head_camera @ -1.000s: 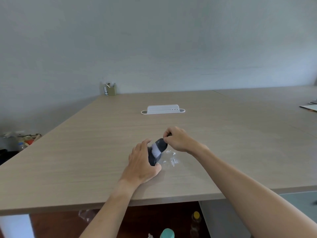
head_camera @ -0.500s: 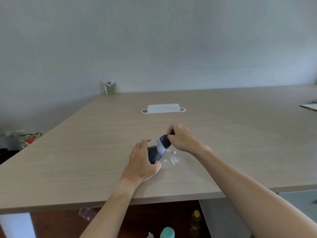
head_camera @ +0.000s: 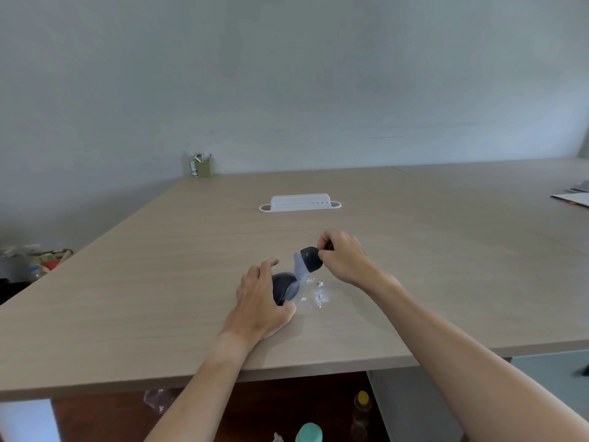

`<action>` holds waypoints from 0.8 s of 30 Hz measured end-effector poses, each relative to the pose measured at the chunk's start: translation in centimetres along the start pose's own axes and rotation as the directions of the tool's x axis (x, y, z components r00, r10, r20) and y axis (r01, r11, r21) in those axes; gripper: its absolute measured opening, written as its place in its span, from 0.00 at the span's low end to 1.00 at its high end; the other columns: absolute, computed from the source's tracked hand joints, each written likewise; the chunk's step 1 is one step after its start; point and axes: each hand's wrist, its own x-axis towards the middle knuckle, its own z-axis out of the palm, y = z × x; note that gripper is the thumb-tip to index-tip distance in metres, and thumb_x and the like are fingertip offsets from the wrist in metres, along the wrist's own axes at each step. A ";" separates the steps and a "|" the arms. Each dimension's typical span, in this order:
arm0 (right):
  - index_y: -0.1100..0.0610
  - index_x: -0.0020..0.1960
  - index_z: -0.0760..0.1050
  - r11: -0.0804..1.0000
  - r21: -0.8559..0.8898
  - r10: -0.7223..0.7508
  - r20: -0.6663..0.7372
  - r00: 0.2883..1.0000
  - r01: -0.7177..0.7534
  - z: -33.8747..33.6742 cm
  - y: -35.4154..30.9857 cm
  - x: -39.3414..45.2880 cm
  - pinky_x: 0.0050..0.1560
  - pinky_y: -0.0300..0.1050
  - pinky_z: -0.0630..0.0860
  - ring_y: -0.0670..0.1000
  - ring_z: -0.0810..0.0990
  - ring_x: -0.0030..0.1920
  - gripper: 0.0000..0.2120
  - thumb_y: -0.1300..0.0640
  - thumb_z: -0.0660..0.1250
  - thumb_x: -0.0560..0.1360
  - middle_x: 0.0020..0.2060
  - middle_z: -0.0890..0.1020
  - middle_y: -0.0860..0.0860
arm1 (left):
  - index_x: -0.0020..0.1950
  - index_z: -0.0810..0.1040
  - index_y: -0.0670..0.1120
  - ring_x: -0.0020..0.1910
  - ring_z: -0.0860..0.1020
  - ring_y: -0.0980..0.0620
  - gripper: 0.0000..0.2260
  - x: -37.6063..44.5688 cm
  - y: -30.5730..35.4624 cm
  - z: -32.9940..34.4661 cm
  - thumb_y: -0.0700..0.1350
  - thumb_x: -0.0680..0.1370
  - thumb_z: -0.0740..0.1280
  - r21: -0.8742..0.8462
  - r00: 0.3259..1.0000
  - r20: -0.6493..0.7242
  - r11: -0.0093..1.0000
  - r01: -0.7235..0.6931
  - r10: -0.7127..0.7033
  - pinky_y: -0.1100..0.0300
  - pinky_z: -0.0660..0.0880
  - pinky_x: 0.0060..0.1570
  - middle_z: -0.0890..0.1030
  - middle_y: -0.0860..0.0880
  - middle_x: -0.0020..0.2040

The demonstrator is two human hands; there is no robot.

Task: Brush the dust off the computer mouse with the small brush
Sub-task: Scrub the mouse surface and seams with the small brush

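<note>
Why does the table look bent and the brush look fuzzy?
Head view: the wide-angle lens bows the table edges; the small brush bristles look smeared over the computer mouse; light is soft and even, with faint shadows and no glare.

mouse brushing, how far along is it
Some is done: white dust specks lie on the wooden table beside the dark computer mouse. In hand: left hand steadies it, right hand holds the small black brush, pale bristles on it. Any remaining dust can't be judged.
</note>
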 end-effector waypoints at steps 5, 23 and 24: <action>0.50 0.35 0.71 0.999 0.030 -0.041 0.154 0.987 0.037 0.9 -0.7 -0.3 0.33 0.38 0.65 0.50 0.73 0.38 0.14 0.68 0.61 0.71 0.35 0.76 0.47 | 0.72 0.61 0.53 0.59 0.66 0.50 0.36 0.0 -0.1 -0.1 0.53 0.64 0.63 0.024 1.000 -0.013 1.000 0.007 -0.006 0.57 0.61 0.60 0.66 0.52 0.56; 0.57 0.45 0.74 0.999 0.041 -0.010 -0.018 1.000 0.011 0.5 -1.7 1.0 0.35 0.39 0.65 0.52 0.72 0.46 0.06 0.65 0.60 0.73 0.40 0.76 0.49 | 0.71 0.60 0.54 0.62 0.65 0.52 0.35 0.2 0.0 0.2 0.53 0.64 0.64 0.001 1.000 -0.009 1.000 0.021 -0.021 0.59 0.58 0.60 0.67 0.54 0.57; 0.57 0.44 0.74 0.997 0.077 -0.012 -0.007 1.000 0.012 0.4 -2.3 1.0 0.34 0.40 0.66 0.52 0.73 0.44 0.05 0.64 0.61 0.72 0.37 0.76 0.48 | 0.69 0.61 0.55 0.61 0.65 0.52 0.33 0.3 -0.1 0.2 0.53 0.64 0.65 -0.001 1.000 -0.005 1.000 0.024 -0.024 0.59 0.59 0.60 0.67 0.55 0.57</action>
